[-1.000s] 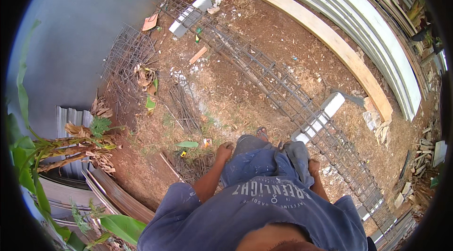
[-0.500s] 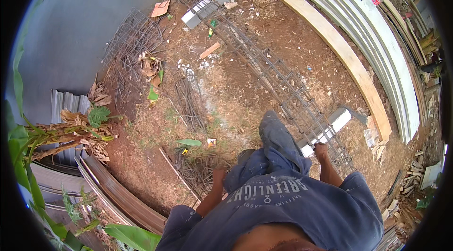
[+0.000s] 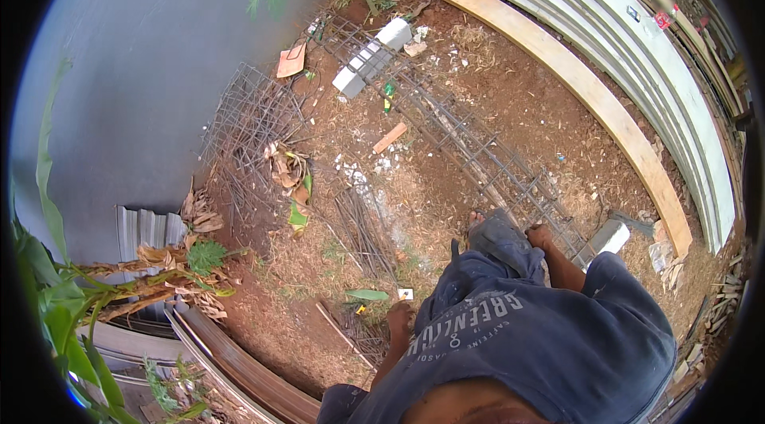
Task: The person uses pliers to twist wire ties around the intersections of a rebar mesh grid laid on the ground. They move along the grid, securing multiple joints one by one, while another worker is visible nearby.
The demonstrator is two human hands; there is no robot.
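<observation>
Rebar cage [image 3: 478, 149] lies long on the red dirt ground [image 3: 510, 97], and everything here can be placed from it. The right hand [image 3: 540, 236] is at the near end of the cage, on its bars; its fingers look curled, but I cannot tell if they are clamped on a bar. The left hand [image 3: 398, 318] hangs well apart from the cage, to its near left side, above a small bundle of thin rods [image 3: 358, 336]; it is too small to tell if its fingers are apart or together. The person's knee [image 3: 498, 237] in dark trousers is just beside the right hand. One grey block [image 3: 610, 237] sits just right of the cage's near end, and more grey blocks [image 3: 370, 57] stand at its far end. A small wood piece [image 3: 390, 138] lies just left of the cage's middle. Right of the cage, well apart, runs a long curved plank [image 3: 574, 81]. Left of the cage, wire mesh [image 3: 251, 117] leans at a grey wall [image 3: 143, 81].
</observation>
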